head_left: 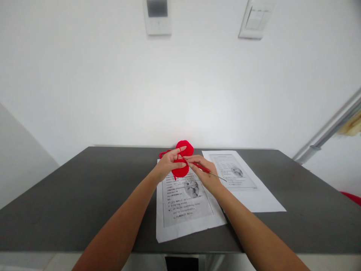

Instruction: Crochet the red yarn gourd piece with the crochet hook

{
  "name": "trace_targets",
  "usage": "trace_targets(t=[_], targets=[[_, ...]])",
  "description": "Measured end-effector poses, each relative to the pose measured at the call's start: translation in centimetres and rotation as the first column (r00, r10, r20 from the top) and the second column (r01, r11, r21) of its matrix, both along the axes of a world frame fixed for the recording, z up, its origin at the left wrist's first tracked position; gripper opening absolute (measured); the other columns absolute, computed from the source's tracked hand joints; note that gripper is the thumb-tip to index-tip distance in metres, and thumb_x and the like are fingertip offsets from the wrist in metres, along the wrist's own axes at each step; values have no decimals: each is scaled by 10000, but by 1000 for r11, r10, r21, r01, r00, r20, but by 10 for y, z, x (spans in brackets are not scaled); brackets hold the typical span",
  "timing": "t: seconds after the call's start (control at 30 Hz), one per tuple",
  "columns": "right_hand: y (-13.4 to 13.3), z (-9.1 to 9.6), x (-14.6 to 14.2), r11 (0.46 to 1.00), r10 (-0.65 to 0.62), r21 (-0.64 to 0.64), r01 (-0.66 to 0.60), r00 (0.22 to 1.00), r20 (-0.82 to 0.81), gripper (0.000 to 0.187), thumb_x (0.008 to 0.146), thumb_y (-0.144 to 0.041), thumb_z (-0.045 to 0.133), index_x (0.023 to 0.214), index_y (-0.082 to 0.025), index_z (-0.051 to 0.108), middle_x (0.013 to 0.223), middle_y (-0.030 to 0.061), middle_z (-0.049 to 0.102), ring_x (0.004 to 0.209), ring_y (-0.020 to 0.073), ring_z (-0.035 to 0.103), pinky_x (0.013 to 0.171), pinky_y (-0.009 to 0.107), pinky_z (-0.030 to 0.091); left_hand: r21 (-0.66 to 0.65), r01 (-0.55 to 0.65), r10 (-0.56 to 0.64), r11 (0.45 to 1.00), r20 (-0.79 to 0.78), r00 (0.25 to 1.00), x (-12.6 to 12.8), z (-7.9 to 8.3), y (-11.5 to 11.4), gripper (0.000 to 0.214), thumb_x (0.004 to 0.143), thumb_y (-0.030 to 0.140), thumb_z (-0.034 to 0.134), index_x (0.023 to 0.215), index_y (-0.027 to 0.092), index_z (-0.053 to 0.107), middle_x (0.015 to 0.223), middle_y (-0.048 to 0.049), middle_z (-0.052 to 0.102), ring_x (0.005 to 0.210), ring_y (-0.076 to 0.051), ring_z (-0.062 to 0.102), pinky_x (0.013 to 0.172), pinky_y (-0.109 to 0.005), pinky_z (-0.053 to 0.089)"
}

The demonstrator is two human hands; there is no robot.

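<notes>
Between thumb and fingers, my left hand (167,164) pinches a small round piece of red crochet work (180,170). A strand of red yarn loops over its raised index finger, and a short tail hangs below the piece. My right hand (207,173) is closed around a crochet hook (203,168) with a red grip and a metal shaft that sticks out to the lower right. The hook's working end meets the right edge of the crochet piece; its tip is too small to make out. Just behind my hands a ball of red yarn (185,147) rests near the wall.
One printed sheet (191,222) lies beneath my hands on the dark grey table (93,195). Another printed sheet (259,192) is to its right. A white wall (180,86) rises directly behind the table, bearing a screen panel (158,17) and a switch plate (256,19).
</notes>
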State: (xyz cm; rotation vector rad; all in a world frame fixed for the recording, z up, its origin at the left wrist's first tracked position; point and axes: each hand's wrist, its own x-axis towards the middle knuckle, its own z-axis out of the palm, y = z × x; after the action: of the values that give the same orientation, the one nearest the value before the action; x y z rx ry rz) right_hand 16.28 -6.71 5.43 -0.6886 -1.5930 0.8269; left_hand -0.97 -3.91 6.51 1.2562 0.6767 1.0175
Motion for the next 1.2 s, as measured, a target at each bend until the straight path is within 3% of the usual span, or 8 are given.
trace_targets(t=[0.17,0.37,0.53,0.83,0.97,1.2], targets=[[3,-1,2,999,-42,8,42,999,-19,65,815,-265,642,836,-254,702,962,38,709,941,204,639,905,371,475,49,-30,33,998,-64,997,4,2,-1,774,608,197,788,1313,134,472,884,-54,709,848,-181,637,841,-326,439],[8,-4,5,999,-43,10,44,998,-47,70,822,-263,640,853,-259,702,909,19,705,894,188,639,850,344,486,152,-117,129,981,-70,989,3,2,0,495,652,256,750,1117,152,614,762,-3,644,749,-138,593,775,-287,432],[10,-4,7,999,-48,-14,47,997,-55,72,812,-282,655,843,-249,710,904,22,707,888,191,642,855,347,488,227,-183,201,956,-57,978,1,3,2,369,655,228,732,1001,149,632,723,17,597,701,-115,559,722,-256,427],[12,3,16,976,140,-144,-163,978,-156,106,794,-328,673,840,-235,691,923,27,728,917,204,671,886,396,524,236,-178,203,955,-86,975,0,2,3,359,656,215,720,994,154,615,724,12,595,684,-117,558,692,-257,431],[14,5,21,970,178,-145,-194,977,-118,136,795,-347,669,848,-225,698,906,30,720,910,205,667,893,403,518,251,-181,212,951,-103,972,1,0,4,358,657,200,712,997,151,612,733,6,600,704,-124,564,712,-264,437],[13,6,27,987,148,-74,-144,987,53,131,841,-323,614,869,-231,702,914,34,705,900,198,655,883,379,493,290,-192,239,937,-136,961,2,-4,5,357,665,174,684,1012,153,603,741,3,603,726,-131,566,740,-278,436]])
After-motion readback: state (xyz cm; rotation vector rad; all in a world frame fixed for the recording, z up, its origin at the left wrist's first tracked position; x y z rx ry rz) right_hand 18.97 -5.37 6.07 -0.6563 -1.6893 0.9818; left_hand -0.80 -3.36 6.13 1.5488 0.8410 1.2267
